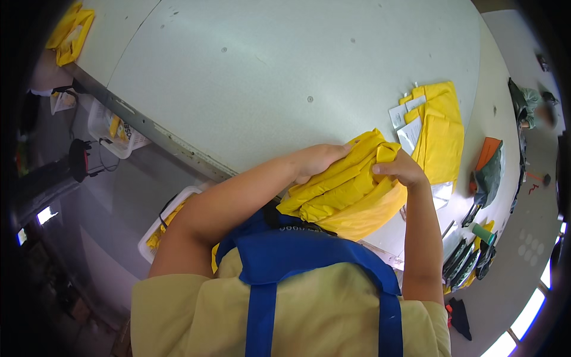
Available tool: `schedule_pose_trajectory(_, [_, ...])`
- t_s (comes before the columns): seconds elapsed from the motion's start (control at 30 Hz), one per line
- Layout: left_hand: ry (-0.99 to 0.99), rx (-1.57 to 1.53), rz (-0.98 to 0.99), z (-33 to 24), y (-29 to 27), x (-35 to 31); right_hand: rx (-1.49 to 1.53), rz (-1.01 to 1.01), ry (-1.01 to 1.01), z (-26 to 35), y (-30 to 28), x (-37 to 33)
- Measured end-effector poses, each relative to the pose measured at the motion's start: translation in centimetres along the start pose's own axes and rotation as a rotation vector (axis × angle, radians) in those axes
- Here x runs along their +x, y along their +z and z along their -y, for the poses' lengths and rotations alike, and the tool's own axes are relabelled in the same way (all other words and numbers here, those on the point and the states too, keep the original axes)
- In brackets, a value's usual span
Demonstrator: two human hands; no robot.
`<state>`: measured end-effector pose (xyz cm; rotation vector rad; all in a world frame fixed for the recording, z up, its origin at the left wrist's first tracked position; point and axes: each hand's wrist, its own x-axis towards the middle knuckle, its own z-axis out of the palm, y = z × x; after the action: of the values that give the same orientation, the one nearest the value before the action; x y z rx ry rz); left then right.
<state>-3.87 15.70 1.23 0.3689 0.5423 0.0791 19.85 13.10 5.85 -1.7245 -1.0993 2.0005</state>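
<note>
A bunched yellow fabric piece (351, 190), perhaps a garment, is held up close in front of my body. Its lower part hangs over the table's near edge, against my blue apron. My left hand (321, 162) grips its left upper side, with the fingertips partly hidden in the folds. At the right upper side, my right hand (405, 169) pinches a gathered corner, the thumb showing on top. Just beyond that hand lies a pile of folded yellow fabric pieces (443, 134) with white labels (409, 135) sticking out on its left.
The pale table (267, 77) spreads out ahead, its metal edge (160, 134) running along the left. White bins (110, 134) with yellow items stand below that edge. Another yellow piece (74, 35) is at the far left, beside another person's arm (52, 71). Dark packets (464, 262) and a green spool (483, 234) sit at right.
</note>
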Motion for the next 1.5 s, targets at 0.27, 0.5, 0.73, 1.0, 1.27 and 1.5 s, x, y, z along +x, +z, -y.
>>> schedule_pose_trajectory(0.27, [-0.020, -0.092, 0.059, -0.9, -1.3, 1.0, -0.013, -0.121, -0.029, 1.0, 2.0, -0.7])
schedule_pose_trajectory(0.5, [-0.187, 0.316, 0.118, -0.7, -4.5, 1.6, 0.049, -0.055, -0.105, 0.9, 2.3, -1.4])
schedule_pose_trajectory(0.73, [-0.299, 0.891, 0.190, -2.2, -2.0, 2.4, 0.137, -0.069, -0.129, 0.3, 1.6, -2.4])
schedule_pose_trajectory(1.0, [0.060, 1.782, -0.112, -0.8, -0.1, 1.5, 0.082, -0.068, -0.156, -0.3, 2.1, -2.2])
schedule_pose_trajectory(1.27, [0.396, 1.147, -0.517, 4.2, -2.0, 1.2, -0.113, -0.201, 0.064, 0.9, 2.0, -3.2])
schedule_pose_trajectory(1.5, [0.776, 1.409, -0.662, 3.5, -1.2, 1.1, -0.160, -0.194, -0.121, -1.2, 2.3, -2.3])
